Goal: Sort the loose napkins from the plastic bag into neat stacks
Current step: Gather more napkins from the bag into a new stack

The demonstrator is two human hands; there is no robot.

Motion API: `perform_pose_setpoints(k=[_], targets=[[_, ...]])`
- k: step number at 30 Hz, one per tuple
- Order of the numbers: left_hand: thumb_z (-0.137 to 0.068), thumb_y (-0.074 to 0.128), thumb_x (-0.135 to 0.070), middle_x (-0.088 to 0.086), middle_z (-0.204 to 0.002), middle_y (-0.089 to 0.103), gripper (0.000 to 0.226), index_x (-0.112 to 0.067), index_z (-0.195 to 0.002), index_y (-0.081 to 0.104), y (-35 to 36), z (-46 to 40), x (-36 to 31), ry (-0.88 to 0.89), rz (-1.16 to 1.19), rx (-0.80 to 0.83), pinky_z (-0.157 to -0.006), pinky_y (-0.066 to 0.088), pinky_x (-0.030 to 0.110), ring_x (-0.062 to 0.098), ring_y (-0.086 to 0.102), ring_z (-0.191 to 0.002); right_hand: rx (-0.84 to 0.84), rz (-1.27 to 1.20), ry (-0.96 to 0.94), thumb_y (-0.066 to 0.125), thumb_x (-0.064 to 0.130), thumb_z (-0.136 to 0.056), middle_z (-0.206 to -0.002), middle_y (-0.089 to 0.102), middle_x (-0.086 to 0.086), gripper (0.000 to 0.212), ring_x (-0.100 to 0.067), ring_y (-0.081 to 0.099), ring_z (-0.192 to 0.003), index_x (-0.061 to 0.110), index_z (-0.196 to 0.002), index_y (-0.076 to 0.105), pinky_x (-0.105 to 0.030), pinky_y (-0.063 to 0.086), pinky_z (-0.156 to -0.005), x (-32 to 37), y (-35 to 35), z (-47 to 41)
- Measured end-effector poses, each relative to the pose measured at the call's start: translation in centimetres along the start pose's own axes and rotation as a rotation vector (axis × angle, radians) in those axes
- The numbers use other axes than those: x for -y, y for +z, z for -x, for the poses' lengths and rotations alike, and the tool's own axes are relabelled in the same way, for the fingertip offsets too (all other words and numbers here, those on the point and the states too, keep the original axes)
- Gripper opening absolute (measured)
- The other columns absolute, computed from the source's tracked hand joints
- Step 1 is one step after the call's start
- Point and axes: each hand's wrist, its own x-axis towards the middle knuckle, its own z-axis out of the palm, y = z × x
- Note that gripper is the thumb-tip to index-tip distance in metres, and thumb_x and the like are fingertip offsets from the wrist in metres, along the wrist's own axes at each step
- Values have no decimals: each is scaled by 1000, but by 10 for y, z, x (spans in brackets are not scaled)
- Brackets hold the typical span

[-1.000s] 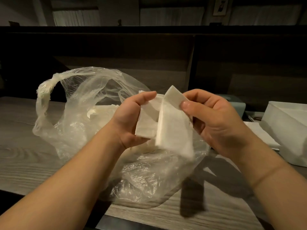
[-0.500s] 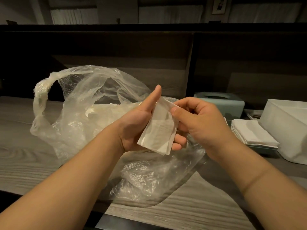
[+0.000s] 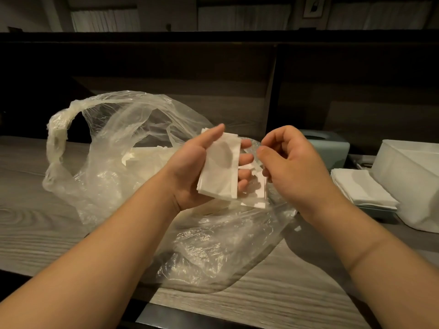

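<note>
Our left hand [image 3: 190, 172] gripped a small napkin stack [image 3: 219, 167] above the plastic bag [image 3: 114, 157] on the table [image 3: 35, 210]; our right hand [image 3: 292, 165], just beside, was curled, its hold unclear to us.

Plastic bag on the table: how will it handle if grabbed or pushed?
The plastic bag looks thin and crumpled, so it is probably floppy and would collapse rather than slide as one piece. It is see-through with glossy creases, so likely slippery. Loose napkins lie inside, so lifting it may shift or spill them.
</note>
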Motion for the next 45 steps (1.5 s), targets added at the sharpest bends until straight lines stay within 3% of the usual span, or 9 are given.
perform_pose_setpoints(k=[4,9,16,21,25,30,38,45], targets=[[-100,46,-56,15,-102,72,63,-4,-131,65,-6,-2,-3,46,158,-120,-64,57,33,26,66,-74,108,186,-71,65,22,-94,-79,61,7,8,-4,54,-67,25,-88,60,-20,48,-59,-2,-3,0],[-95,56,-50,14,-109,72,58,-3,-128,64,-10,-2,-5,73,312,-141,-62,58,30,23,66,-78,337,487,-133,72,35,-89,-101,54,19,11,-1,53,-92,37,-90,61,-13,43,-72,-2,-4,2],[-97,53,-52,10,-107,71,58,-7,-132,63,-13,0,-7,107,429,-88,-67,58,32,23,68,-79,293,474,-151,77,30,-86,-106,47,22,35,4,47,-97,41,-104,48,-12,39,-75,-4,-6,1],[-97,52,-53,10,-105,72,57,-7,-129,64,-13,-1,-7,107,413,-112,-70,54,32,22,67,-79,401,644,-174,67,29,-90,-125,42,24,43,-3,34,-122,45,-128,53,-26,35,-106,-8,-5,1],[-96,53,-53,10,-106,72,57,-6,-126,65,-12,-2,-6,112,406,-130,-72,52,32,21,66,-80,404,653,-168,59,27,-94,-134,41,25,45,-5,29,-132,43,-136,51,-31,32,-115,-10,-1,0],[-95,53,-53,8,-105,71,56,-8,-125,66,-13,-3,-6,101,385,-132,-72,49,31,21,64,-78,421,669,-142,55,16,-95,-135,43,23,44,-3,32,-132,42,-131,56,-28,35,-112,-13,-5,-4],[-94,54,-51,8,-106,71,54,-8,-123,67,-13,-3,-5,98,373,-147,-75,46,30,20,63,-79,336,678,-172,59,28,-97,-105,59,23,17,-1,50,-103,39,-104,70,-24,44,-94,-15,-6,-5],[-92,56,-52,7,-104,71,55,-8,-124,67,-15,-5,-5,77,371,-144,-72,46,30,21,61,-77,155,478,-182,63,26,-93,-93,59,21,11,-1,53,-96,34,-90,70,-25,45,-85,-8,-7,-5]])
